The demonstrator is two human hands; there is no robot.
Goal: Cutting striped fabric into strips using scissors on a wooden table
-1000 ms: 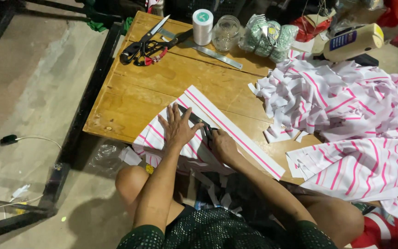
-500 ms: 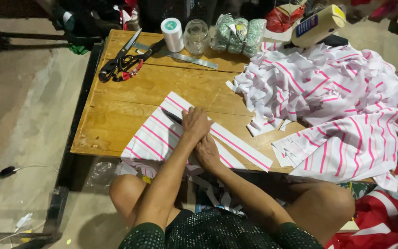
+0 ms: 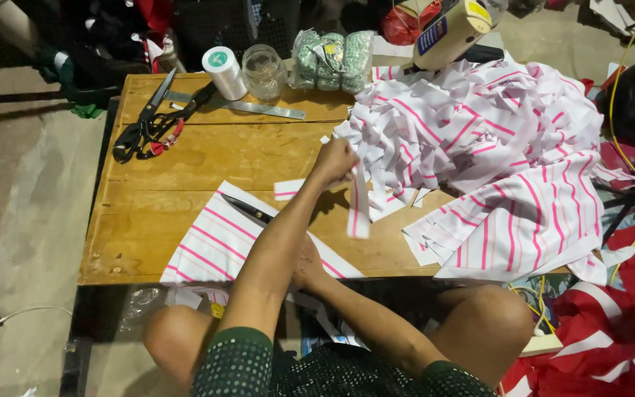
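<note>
Head view shows us seated at a low wooden table point(image 3: 185, 158), knees under its near edge. Our left hand point(image 3: 336, 160) reaches across the table, its fingers closed on a white fabric strip with a pink stripe point(image 3: 359, 206), which hangs down from the grip just beside the heap of pink-striped white fabric point(image 3: 479, 147) covering the table's right end. Our right hand point(image 3: 306, 265) rests at the table's near edge on the striped fabric piece point(image 3: 214, 246) laid flat there; our left forearm crosses over it, so we cannot tell whether its fingers are open or closed. A dark pair of scissors point(image 3: 248, 211) lies on that flat piece, near the table's middle. At the table's far left lie large black shears point(image 3: 145, 125), with a metal ruler point(image 3: 259, 109) along the far edge. Behind the ruler stand a white thread cone point(image 3: 223, 71) and a glass jar point(image 3: 263, 71).
</note>
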